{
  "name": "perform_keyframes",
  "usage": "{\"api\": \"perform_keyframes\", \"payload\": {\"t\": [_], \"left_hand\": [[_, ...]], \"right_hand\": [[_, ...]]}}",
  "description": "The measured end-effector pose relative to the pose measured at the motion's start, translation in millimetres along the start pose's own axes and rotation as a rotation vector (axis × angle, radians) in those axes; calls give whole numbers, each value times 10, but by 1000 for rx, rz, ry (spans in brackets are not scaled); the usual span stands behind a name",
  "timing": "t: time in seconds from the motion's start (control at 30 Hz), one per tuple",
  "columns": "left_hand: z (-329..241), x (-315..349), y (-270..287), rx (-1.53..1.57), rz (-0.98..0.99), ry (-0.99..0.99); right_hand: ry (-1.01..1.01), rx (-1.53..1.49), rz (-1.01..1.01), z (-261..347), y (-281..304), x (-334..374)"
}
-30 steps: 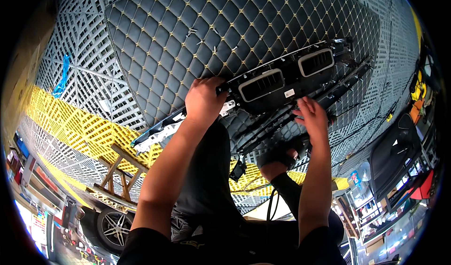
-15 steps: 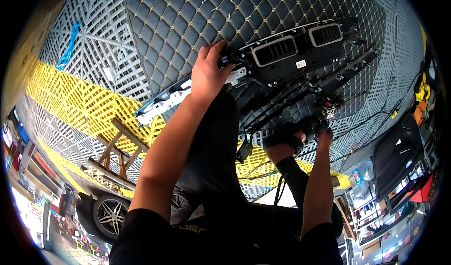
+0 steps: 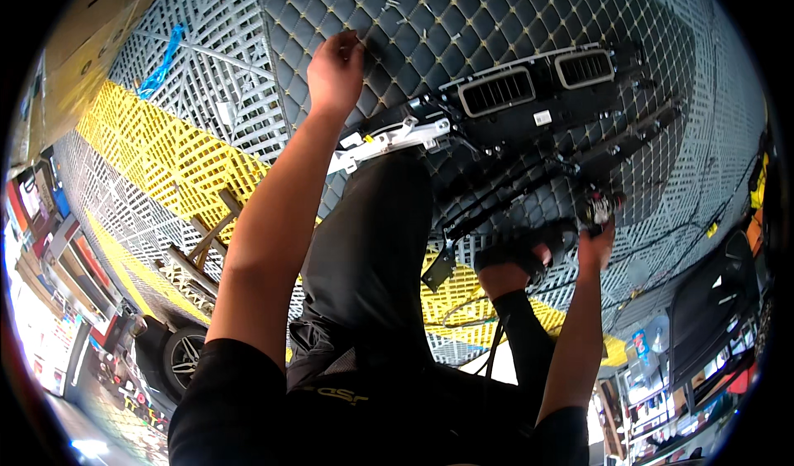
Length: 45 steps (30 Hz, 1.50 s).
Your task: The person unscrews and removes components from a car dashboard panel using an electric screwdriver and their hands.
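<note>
My left hand [image 3: 337, 73] is over the dark quilted mat, beyond the left end of a long black trim panel and apart from it. Its fingers are curled together, and whatever may be between them is hidden. Two framed air vents [image 3: 497, 92] sit in the black panel [image 3: 571, 109], joined at its left by a white bracket strip [image 3: 397, 139]. At the right, my right hand [image 3: 597, 247] is closed round a dark power drill [image 3: 601, 208] with reddish parts, small and partly hidden, beside my sandalled foot [image 3: 529, 259].
Several small pale pieces [image 3: 426, 32] lie on the quilted mat [image 3: 322, 7]. Thin black trim strips [image 3: 628, 143] lie nearer than the panel. Blue strapping [image 3: 163, 62] and a cardboard box [image 3: 91, 44] are at left; a wooden stand [image 3: 207, 234] and car wheel [image 3: 182, 358] are nearer.
My left hand has left the panel's left end and moved away from me, over the mat. My right hand and the drill have shifted slightly right and away. The whole view has also shifted.
</note>
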<state>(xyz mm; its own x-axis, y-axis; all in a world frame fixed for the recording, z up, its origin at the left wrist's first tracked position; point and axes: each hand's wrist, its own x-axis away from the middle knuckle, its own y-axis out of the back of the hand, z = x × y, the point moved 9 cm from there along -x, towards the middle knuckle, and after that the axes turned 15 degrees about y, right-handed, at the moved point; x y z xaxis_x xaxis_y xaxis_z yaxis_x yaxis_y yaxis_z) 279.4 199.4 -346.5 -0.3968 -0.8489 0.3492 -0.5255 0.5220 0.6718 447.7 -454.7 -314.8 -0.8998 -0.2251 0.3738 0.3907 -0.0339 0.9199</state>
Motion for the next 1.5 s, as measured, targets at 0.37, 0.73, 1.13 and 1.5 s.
{"api": "perform_keyframes", "payload": {"t": [0.37,0.73,1.13,1.5], "left_hand": [[-517,-466,-408,-249,-10,-197],[-211,-210,-253,426,195,217],[-276,2265,-829,1356,755,1169],[-165,2281,-974,1335,816,1196]], "right_hand": [[-430,-814,-182,-636,1397,1107],[-191,-1033,-170,1380,2183,1782],[1,-885,220,2396,1750,2195],[101,-836,204,2284,1789,2052]]}}
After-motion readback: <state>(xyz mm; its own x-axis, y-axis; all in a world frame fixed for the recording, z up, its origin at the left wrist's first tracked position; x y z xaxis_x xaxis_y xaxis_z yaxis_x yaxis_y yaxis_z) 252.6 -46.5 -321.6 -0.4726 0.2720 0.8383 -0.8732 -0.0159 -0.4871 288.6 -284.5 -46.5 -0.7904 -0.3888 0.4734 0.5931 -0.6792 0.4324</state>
